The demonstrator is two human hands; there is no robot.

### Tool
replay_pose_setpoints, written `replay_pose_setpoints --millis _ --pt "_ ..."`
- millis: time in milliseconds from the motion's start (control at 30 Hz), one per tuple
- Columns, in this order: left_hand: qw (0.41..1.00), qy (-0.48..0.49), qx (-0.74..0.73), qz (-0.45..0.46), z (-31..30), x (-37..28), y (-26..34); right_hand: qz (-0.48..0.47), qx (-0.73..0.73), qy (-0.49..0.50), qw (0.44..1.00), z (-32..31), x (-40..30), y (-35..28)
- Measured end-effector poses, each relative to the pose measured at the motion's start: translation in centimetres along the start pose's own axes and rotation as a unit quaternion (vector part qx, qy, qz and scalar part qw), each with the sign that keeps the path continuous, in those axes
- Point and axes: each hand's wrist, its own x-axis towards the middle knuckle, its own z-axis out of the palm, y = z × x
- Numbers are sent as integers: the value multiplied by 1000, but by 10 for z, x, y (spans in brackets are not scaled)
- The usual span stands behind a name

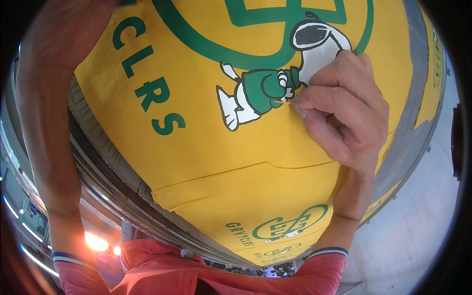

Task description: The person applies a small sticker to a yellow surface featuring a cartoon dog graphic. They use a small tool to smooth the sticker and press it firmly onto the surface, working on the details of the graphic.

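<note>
A yellow fabric panel (206,147) lies before me with a green circular emblem, green lettering and a printed white cartoon dog (250,92) in a green top. My right hand (343,110) is over the dog's print, thumb and fingertips pinched on a thin, pale pointed stick (282,102), whose tip reaches the green top near the dog's arm. What kind of stick it is, I cannot tell. My left hand (70,29) is at the upper left by the panel's edge, partly cut off by the frame; its fingers are hidden, so its grip cannot be told.
More yellow printed panels (287,206) run along the long table towards my body, their edges meeting or overlapping. A dark rail (121,188) borders the table on the left. Another yellow piece (429,81) lies at the far right, beyond a grey strip (409,96). Bright lamps glow at lower left.
</note>
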Motion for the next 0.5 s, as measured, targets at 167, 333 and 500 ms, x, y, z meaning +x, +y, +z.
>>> replay_pose_setpoints --millis 167,333,500 --pt "1000 2 0 -1 1 -3 0 0 0 2 1000 0 0 0" --pt "1000 4 5 -4 -2 -2 0 0 2 -8 1000 -2 2 -1" --pt "1000 4 7 -6 -3 -3 -1 6 4 -15 1000 -2 2 -1"
